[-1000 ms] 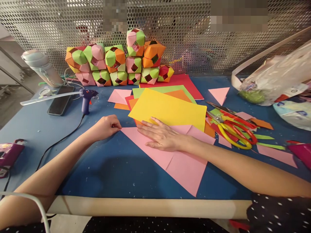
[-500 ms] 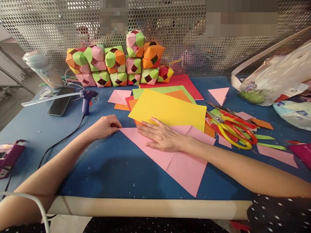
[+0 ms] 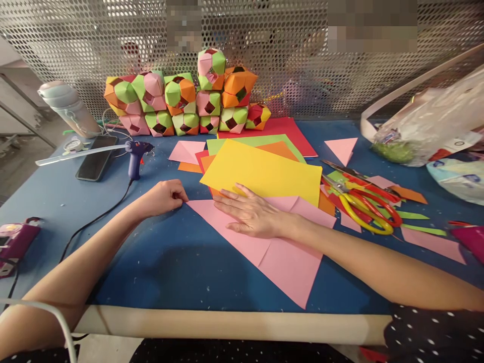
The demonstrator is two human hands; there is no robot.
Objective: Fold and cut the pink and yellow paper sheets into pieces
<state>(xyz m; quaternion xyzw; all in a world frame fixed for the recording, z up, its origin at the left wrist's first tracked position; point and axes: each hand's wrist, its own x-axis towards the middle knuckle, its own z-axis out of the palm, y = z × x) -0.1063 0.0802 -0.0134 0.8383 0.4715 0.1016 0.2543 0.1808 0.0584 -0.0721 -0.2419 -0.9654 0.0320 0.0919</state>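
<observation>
A folded sheet of pink paper [image 3: 287, 267] lies on the blue table, with crease lines across it and one corner pointing toward the front edge. My left hand [image 3: 166, 196] pinches its far-left tip between thumb and fingers. Flat on the same paper rests my right hand [image 3: 249, 214], fingers stretched out to the left. Just beyond that hand, a yellow sheet [image 3: 264, 169] tops a stack of orange, green and red sheets, and the pink paper meets its near side.
Folded paper balls [image 3: 183, 103] stand piled against the perforated metal panel. A glue gun [image 3: 135, 156], phone [image 3: 96, 159] and bottle [image 3: 70, 108] are at left. Scissors [image 3: 372, 212] lie over paper scraps at right, near plastic bags [image 3: 438, 126]. A pink triangle [image 3: 341, 149] sits behind them.
The view has shifted very slightly. Both hands and the pink paper keep the same positions on the table.
</observation>
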